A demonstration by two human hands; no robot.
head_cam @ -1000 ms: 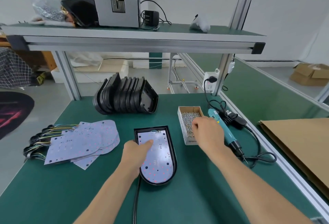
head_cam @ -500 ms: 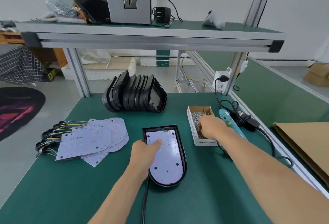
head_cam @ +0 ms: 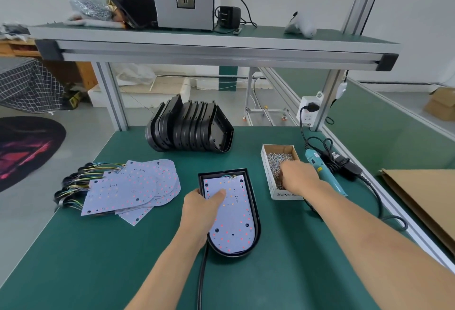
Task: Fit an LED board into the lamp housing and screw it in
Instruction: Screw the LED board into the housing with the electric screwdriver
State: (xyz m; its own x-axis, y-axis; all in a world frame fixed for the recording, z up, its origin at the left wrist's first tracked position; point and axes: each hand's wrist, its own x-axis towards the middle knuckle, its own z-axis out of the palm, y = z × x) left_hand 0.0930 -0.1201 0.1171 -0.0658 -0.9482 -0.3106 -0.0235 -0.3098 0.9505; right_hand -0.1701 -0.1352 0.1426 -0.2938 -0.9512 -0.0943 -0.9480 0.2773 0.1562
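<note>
Head view: left hand [head_cam: 200, 207] flat, thumb pressing white LED board [head_cam: 232, 223] in black lamp housing [head_cam: 256, 211]; right hand [head_cam: 299, 178] fingers curled into cardboard screw box [head_cam: 267, 164], grasp unclear.

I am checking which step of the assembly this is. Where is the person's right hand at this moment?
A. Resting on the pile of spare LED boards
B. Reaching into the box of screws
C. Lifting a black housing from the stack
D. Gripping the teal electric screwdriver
B: the right hand is in the cardboard screw box, while the teal screwdriver lies untouched beside it.
</note>
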